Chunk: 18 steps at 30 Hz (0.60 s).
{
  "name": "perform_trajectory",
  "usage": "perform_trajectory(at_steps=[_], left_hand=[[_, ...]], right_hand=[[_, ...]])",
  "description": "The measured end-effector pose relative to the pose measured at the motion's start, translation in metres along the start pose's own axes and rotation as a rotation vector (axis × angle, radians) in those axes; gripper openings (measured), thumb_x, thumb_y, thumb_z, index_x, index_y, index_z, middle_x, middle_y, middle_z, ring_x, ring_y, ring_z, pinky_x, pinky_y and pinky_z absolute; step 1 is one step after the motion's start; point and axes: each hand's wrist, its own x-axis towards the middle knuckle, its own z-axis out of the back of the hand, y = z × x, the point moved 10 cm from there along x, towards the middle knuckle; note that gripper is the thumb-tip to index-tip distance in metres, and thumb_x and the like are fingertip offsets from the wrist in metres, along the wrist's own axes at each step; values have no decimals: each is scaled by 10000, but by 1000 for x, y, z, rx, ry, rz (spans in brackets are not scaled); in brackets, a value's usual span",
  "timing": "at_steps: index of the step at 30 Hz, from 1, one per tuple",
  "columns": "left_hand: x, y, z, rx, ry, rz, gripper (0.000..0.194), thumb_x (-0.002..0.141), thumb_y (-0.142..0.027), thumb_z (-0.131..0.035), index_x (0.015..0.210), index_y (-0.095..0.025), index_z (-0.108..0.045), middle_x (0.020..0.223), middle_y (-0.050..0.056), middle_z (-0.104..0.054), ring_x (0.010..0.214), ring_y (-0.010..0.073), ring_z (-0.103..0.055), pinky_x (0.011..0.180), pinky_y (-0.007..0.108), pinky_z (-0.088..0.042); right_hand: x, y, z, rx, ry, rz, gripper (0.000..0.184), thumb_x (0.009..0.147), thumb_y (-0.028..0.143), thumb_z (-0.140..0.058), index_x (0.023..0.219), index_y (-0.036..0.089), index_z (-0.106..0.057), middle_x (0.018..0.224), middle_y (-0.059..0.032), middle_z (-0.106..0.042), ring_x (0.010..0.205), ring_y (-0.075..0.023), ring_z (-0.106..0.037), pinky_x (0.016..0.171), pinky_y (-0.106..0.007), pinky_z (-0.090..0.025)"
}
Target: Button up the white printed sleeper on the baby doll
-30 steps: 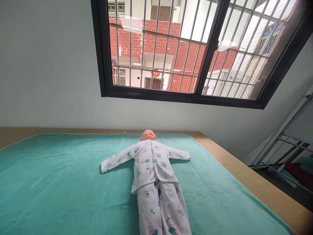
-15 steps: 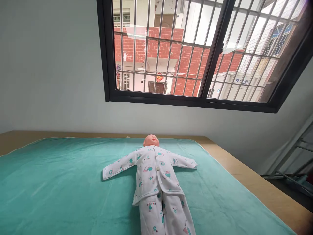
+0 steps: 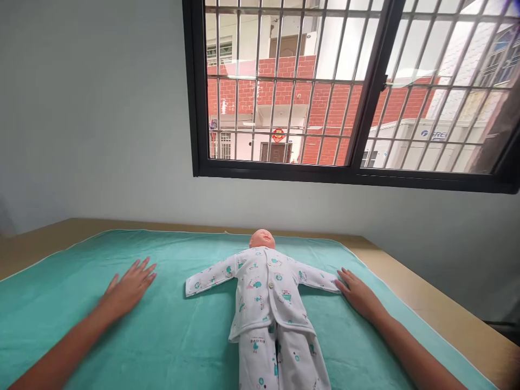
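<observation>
A baby doll [image 3: 262, 238] lies on its back on a green cloth [image 3: 154, 336], its sleeves spread to both sides. It wears a white buttoned baby jacket [image 3: 260, 303] with a small print and matching white trousers [image 3: 294, 360]. My left hand [image 3: 129, 287] is over the cloth, left of the doll and apart from it, fingers spread and holding nothing. At the end of the doll's sleeve on the right, my right hand [image 3: 357, 290] has its fingers stretched out, the tips at the cuff. The lower ends of the trousers are out of view.
The cloth covers most of a wooden table [image 3: 442, 311], whose bare edge shows at the back and right. Behind it stands a pale wall [image 3: 101, 119] with a dark-framed barred window [image 3: 272, 172].
Both my hands have come into view, one on each side of the doll. The whole view has shifted, so the doll and window appear slightly further right and lower.
</observation>
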Motion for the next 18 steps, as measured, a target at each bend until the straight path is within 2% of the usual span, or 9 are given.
perform_trajectory(at_steps=[1,3,6,9,14,18], left_hand=[[-4,7,-10,13,28,9,537,962,-408,-246,1437,-234,-426,1575,81,-267,1464,325,-163,1130,644,-132],[-10,14,-30,23,72,14,569,946,-439,-227,1457,-250,-392,1573,59,-267,1465,299,-180,1146,613,-128],[-14,15,-44,17,79,16,592,938,-481,-215,1466,-263,-374,1565,51,-288,1457,279,-220,1158,573,-152],[-13,19,-44,26,69,34,610,927,-514,-226,1461,-267,-384,1563,48,-294,1453,287,-232,1157,569,-163],[-11,24,-45,15,66,32,639,911,-544,-233,1450,-248,-410,1554,55,-320,1448,294,-244,1160,546,-188],[-12,25,-46,18,81,46,645,921,-513,-198,1464,-220,-386,1563,56,-299,1453,280,-234,1169,513,-200]], right_hand=[[-2,-2,-6,-7,23,25,571,929,481,-304,1304,143,-571,1459,-118,-454,1390,-267,-357,1150,-417,-304],[-5,-6,-12,-12,38,56,549,943,470,-283,1279,173,-599,1436,-100,-487,1373,-256,-388,1147,-407,-313],[-6,-8,-12,-32,24,65,546,960,442,-259,1282,163,-602,1438,-112,-481,1363,-257,-404,1142,-409,-322],[-5,-6,-11,-61,13,71,518,963,396,-269,1287,161,-597,1439,-117,-478,1355,-254,-416,1132,-407,-339],[-5,-4,-9,-80,-8,55,466,957,356,-296,1269,205,-607,1415,-75,-514,1349,-243,-425,1118,-401,-361],[-8,1,-5,-74,7,44,468,966,357,-283,1267,206,-609,1422,-79,-504,1350,-251,-424,1111,-408,-368]])
